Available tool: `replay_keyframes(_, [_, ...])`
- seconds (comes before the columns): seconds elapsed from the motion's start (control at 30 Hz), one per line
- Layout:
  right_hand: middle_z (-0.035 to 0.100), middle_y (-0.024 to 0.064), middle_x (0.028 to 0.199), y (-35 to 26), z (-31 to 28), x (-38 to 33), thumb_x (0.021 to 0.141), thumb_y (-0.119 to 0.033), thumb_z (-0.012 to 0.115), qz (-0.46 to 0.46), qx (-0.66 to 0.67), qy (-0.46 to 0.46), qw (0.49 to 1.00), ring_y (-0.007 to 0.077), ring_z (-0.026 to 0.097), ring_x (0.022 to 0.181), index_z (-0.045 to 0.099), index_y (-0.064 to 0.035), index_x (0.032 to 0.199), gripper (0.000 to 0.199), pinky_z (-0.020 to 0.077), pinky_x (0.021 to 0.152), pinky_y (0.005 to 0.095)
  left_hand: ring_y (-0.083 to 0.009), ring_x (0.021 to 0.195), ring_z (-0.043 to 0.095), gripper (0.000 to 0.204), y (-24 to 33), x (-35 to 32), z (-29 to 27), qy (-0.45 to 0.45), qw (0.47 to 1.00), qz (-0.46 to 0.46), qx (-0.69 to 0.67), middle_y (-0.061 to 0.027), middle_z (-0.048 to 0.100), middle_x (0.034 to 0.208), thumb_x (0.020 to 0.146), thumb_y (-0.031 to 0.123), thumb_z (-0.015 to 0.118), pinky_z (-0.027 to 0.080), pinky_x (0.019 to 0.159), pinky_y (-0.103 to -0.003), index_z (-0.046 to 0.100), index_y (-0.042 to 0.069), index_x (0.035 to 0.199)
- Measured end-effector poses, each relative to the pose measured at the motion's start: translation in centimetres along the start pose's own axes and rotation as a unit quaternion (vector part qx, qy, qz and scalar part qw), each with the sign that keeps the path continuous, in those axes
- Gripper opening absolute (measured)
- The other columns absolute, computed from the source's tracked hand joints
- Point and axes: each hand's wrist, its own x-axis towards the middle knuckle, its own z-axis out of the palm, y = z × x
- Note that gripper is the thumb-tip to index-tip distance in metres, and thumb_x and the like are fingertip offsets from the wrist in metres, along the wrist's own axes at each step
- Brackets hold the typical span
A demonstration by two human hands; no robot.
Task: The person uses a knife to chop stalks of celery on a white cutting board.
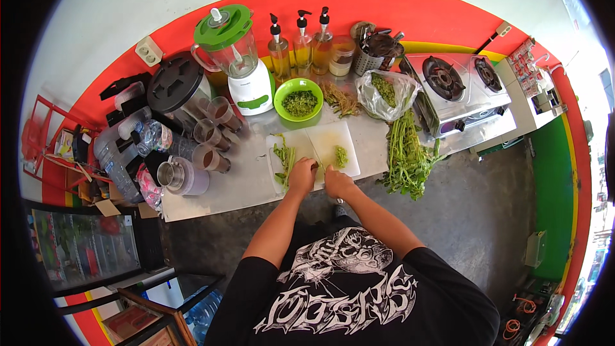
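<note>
A white cutting board (333,136) lies on the steel counter in front of me. My left hand (301,176) presses down on a bundle of green stalks (284,157) lying along the board's left side. My right hand (337,182) grips a knife (318,159) whose blade points away from me across the board, right beside the left hand's fingers. A small heap of chopped green pieces (341,156) sits on the board's right half.
A green bowl (298,98) of chopped greens stands behind the board, beside a blender (238,57). A big bunch of leafy stalks (406,154), a plastic bag of greens (385,92) and a two-burner gas stove (458,90) are to the right. Cups, bottles and a pot (176,83) crowd the left.
</note>
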Motion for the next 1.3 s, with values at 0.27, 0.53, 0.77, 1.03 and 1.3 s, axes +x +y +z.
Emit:
replay_keyframes(0.27, [0.067, 0.0316, 0.109, 0.2, 1.5, 0.4, 0.09, -0.011, 0.057, 0.004, 0.016, 0.028, 0.999, 0.044, 0.067, 0.105, 0.045, 0.0038, 0.116, 0.033, 0.0541, 0.089, 0.0505, -0.0369, 0.087, 0.063, 0.009, 0.2, -0.3, 0.2, 0.019, 0.999, 0.04, 0.023, -0.0139, 0.064, 0.09, 0.083, 0.008, 0.065, 0.052, 0.075, -0.046, 0.071, 0.006, 0.089])
replay_keyframes(0.53, [0.067, 0.0304, 0.111, 0.0, 2.2, -0.2, 0.088, -0.011, 0.06, 0.011, 0.041, 0.012, 0.999, 0.0427, 0.066, 0.108, 0.045, 0.0031, 0.115, 0.035, 0.0531, 0.091, 0.0503, -0.037, 0.086, 0.063, 0.013, 0.0, -0.6, 0.2, 0.03, 0.998, 0.047, -0.014, -0.0153, 0.064, 0.09, 0.082, 0.006, 0.062, 0.051, 0.076, -0.046, 0.073, 0.005, 0.089])
replay_keyframes(0.77, [0.067, 0.0298, 0.112, -0.9, 0.7, -0.9, 0.089, -0.01, 0.058, 0.011, 0.009, -0.025, 1.0, 0.0427, 0.066, 0.108, 0.045, 0.0027, 0.115, 0.032, 0.0528, 0.091, 0.0494, -0.0378, 0.085, 0.062, 0.009, -0.1, -0.4, -0.2, 0.016, 1.0, 0.006, 0.004, -0.016, 0.062, 0.088, 0.081, 0.005, 0.064, 0.05, 0.074, -0.047, 0.071, 0.005, 0.086])
replay_keyframes(1.03, [0.067, 0.0296, 0.112, -0.7, 0.6, -0.6, 0.089, -0.009, 0.057, -0.002, 0.009, -0.008, 1.0, 0.0429, 0.066, 0.108, 0.046, 0.003, 0.115, 0.031, 0.0529, 0.092, 0.0491, -0.0384, 0.085, 0.062, 0.008, -0.1, -0.7, -0.1, 0.026, 0.999, 0.027, 0.02, -0.0166, 0.061, 0.087, 0.083, 0.007, 0.064, 0.05, 0.073, -0.047, 0.071, 0.005, 0.086])
replay_keyframes(1.3, [0.067, 0.0305, 0.109, 0.0, 1.2, -0.1, 0.089, -0.01, 0.057, -0.009, 0.019, 0.003, 1.0, 0.0431, 0.067, 0.106, 0.045, 0.0037, 0.116, 0.032, 0.0534, 0.09, 0.0499, -0.0387, 0.085, 0.061, 0.008, 0.2, -0.9, -0.1, 0.038, 0.999, 0.03, 0.006, -0.0164, 0.061, 0.087, 0.085, 0.009, 0.065, 0.049, 0.074, -0.047, 0.071, 0.005, 0.087])
